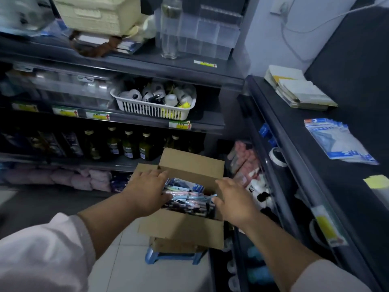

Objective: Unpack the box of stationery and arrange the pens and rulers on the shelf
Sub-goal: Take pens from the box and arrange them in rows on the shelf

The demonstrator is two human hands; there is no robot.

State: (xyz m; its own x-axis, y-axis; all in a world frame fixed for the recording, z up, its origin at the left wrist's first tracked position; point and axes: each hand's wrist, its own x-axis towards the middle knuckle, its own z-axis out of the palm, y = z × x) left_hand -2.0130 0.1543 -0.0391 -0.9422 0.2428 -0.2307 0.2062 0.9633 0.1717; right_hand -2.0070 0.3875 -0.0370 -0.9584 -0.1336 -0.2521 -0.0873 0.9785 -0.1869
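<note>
An open cardboard box stands on a small blue stool in front of the dark shelves. It is packed with bundles of pens in pastel colours, wrapped in clear plastic. My left hand reaches into the box from the left, its fingers on the left end of the pen bundles. On the right end of the same bundles rests my right hand. Whether either hand has closed around a bundle is hidden by the backs of the hands. No rulers are visible.
A white slotted basket of tape rolls sits on the middle shelf. Dark bottles line the shelf below. A clear tall container stands on the top shelf. A black counter on the right holds packets and booklets.
</note>
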